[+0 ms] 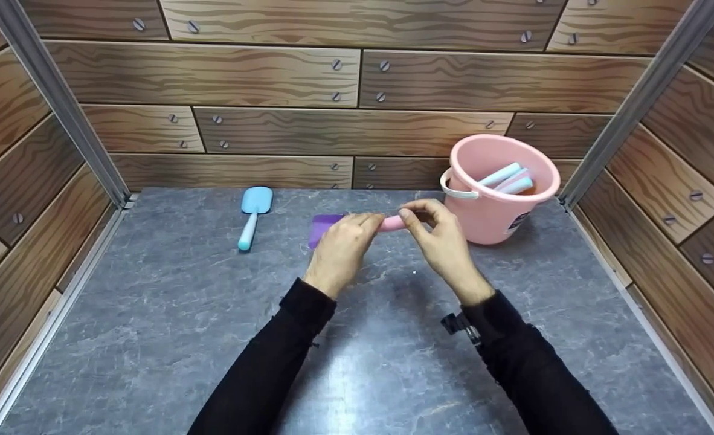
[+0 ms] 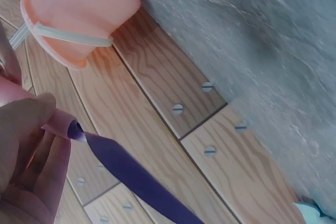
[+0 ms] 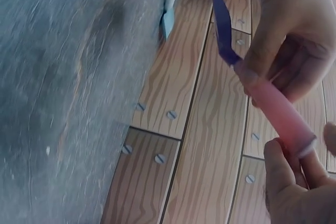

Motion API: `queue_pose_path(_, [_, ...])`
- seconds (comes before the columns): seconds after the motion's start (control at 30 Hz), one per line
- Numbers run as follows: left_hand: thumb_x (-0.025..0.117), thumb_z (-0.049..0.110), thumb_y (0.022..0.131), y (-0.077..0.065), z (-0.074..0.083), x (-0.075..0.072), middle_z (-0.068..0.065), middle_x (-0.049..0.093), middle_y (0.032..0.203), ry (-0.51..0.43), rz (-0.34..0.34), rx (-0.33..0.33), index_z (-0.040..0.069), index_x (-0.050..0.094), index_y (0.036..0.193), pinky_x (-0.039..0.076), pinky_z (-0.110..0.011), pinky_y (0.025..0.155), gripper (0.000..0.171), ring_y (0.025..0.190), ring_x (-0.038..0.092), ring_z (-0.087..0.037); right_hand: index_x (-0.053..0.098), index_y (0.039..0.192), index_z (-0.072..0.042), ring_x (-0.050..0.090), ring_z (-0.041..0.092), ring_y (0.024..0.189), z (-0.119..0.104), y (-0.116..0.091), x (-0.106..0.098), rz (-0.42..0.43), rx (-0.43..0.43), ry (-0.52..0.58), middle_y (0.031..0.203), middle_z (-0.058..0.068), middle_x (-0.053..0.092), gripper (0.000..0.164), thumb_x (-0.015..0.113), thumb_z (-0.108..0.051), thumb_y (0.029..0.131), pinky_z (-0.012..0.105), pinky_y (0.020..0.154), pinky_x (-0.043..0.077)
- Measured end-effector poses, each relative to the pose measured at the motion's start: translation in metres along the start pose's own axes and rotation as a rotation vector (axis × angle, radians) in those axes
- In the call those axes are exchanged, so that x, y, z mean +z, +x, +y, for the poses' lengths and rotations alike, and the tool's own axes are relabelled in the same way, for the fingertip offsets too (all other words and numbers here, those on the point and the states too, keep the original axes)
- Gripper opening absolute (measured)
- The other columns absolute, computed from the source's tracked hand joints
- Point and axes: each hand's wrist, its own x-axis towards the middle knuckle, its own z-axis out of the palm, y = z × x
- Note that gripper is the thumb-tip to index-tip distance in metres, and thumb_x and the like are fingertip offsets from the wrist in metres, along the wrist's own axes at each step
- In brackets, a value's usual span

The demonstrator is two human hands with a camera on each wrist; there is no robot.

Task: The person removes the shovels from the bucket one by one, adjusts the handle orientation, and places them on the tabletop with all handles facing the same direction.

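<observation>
A toy shovel with a purple blade (image 1: 325, 228) and pink handle (image 1: 392, 223) is held sideways above the table. My left hand (image 1: 346, 241) grips its handle close to the blade, thumb and fingers around it in the left wrist view. At the handle's far end, my right hand (image 1: 444, 244) pinches the shovel between thumb and fingers. The right wrist view shows the pink handle (image 3: 278, 111) spanning both hands, the purple blade (image 3: 223, 27) pointing away. Farther left on the table lies a blue toy shovel (image 1: 252, 217), untouched.
A pink bucket (image 1: 484, 219) with a white handle stands at the back right, just beyond my right hand. Several light blue and pink handles (image 1: 508, 178) stick up inside it. Wood-patterned walls (image 1: 260, 130) enclose the grey marbled table (image 1: 170, 338) at the back and sides.
</observation>
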Motion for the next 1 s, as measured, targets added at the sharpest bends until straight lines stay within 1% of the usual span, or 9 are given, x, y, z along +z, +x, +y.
queue_pose_path(0.17, [0.074, -0.005, 0.107, -0.002, -0.011, 0.0, -0.015, 0.088, 0.133, 0.037, -0.036, 0.02, 0.002, 0.078, 0.138, 0.072, -0.044, 0.109, 0.033, 0.122, 0.086, -0.034, 0.084, 0.129, 0.002, 0.079, 0.028, 0.123, 0.005, 0.002, -0.007, -0.031, -0.041, -0.047, 0.131, 0.02, 0.085, 0.023, 0.072, -0.014, 0.117, 0.02, 0.104, 0.059])
queue_pose_path(0.23, [0.075, -0.006, 0.106, -0.003, -0.015, 0.0, -0.015, 0.087, 0.134, 0.04, -0.049, 0.026, 0.002, 0.078, 0.138, 0.072, -0.044, 0.109, 0.033, 0.123, 0.086, -0.034, 0.084, 0.132, 0.001, 0.079, 0.032, 0.129, 0.008, 0.003, -0.01, -0.051, -0.056, -0.078, 0.134, 0.019, 0.085, 0.024, 0.071, -0.014, 0.118, 0.028, 0.11, 0.061])
queue_pose_path(0.33, [0.076, -0.005, 0.106, -0.006, -0.021, -0.002, -0.017, 0.087, 0.134, 0.035, -0.068, 0.034, 0.002, 0.078, 0.139, 0.071, -0.045, 0.111, 0.034, 0.125, 0.086, -0.034, 0.084, 0.135, -0.002, 0.078, 0.036, 0.138, 0.011, 0.003, -0.015, -0.083, -0.07, -0.133, 0.139, 0.019, 0.084, 0.027, 0.071, -0.017, 0.119, 0.047, 0.118, 0.065])
queue_pose_path(0.37, [0.076, -0.005, 0.106, -0.007, -0.023, -0.003, -0.017, 0.087, 0.135, 0.033, -0.076, 0.034, 0.002, 0.078, 0.14, 0.071, -0.046, 0.112, 0.035, 0.125, 0.085, -0.035, 0.084, 0.137, -0.002, 0.077, 0.037, 0.139, 0.012, 0.002, -0.016, -0.094, -0.071, -0.15, 0.141, 0.019, 0.084, 0.028, 0.07, -0.018, 0.119, 0.053, 0.12, 0.065])
queue_pose_path(0.43, [0.075, -0.004, 0.107, -0.008, -0.027, -0.003, -0.017, 0.087, 0.134, 0.041, -0.083, 0.039, 0.002, 0.077, 0.14, 0.071, -0.047, 0.111, 0.034, 0.124, 0.085, -0.035, 0.083, 0.14, -0.001, 0.077, 0.038, 0.141, 0.014, 0.002, -0.018, -0.116, -0.072, -0.182, 0.144, 0.02, 0.083, 0.03, 0.07, -0.02, 0.12, 0.059, 0.12, 0.065])
queue_pose_path(0.6, [0.073, -0.002, 0.109, -0.011, -0.038, -0.006, -0.017, 0.087, 0.133, 0.032, -0.1, 0.044, 0.001, 0.075, 0.139, 0.072, -0.048, 0.107, 0.031, 0.122, 0.086, -0.036, 0.078, 0.15, 0.0, 0.075, 0.039, 0.147, 0.019, 0.002, -0.024, -0.202, -0.097, -0.281, 0.154, 0.021, 0.078, 0.037, 0.068, -0.022, 0.121, 0.059, 0.123, 0.064])
queue_pose_path(0.77, [0.073, -0.005, 0.108, -0.013, -0.05, -0.008, -0.017, 0.086, 0.135, 0.014, -0.139, 0.033, 0.002, 0.074, 0.144, 0.072, -0.048, 0.107, 0.037, 0.123, 0.086, -0.038, 0.069, 0.161, 0.0, 0.065, 0.042, 0.16, 0.028, 0.001, -0.03, -0.323, -0.153, -0.4, 0.166, 0.022, 0.07, 0.048, 0.066, -0.028, 0.122, 0.062, 0.136, 0.051])
queue_pose_path(0.87, [0.074, -0.009, 0.106, -0.014, -0.056, -0.009, -0.017, 0.086, 0.137, 0.013, -0.162, 0.031, 0.002, 0.073, 0.148, 0.072, -0.048, 0.108, 0.043, 0.123, 0.086, -0.038, 0.067, 0.163, -0.002, 0.06, 0.042, 0.165, 0.031, 0.0, -0.033, -0.375, -0.17, -0.454, 0.17, 0.021, 0.067, 0.051, 0.065, -0.032, 0.122, 0.062, 0.14, 0.046])
queue_pose_path(1.0, [0.075, -0.011, 0.105, -0.016, -0.063, -0.011, -0.017, 0.087, 0.135, 0.005, -0.167, 0.034, 0.003, 0.073, 0.148, 0.073, -0.048, 0.106, 0.045, 0.121, 0.086, -0.038, 0.067, 0.163, -0.003, 0.057, 0.043, 0.167, 0.035, -0.002, -0.036, -0.417, -0.18, -0.501, 0.173, 0.021, 0.064, 0.052, 0.065, -0.034, 0.122, 0.063, 0.142, 0.044])
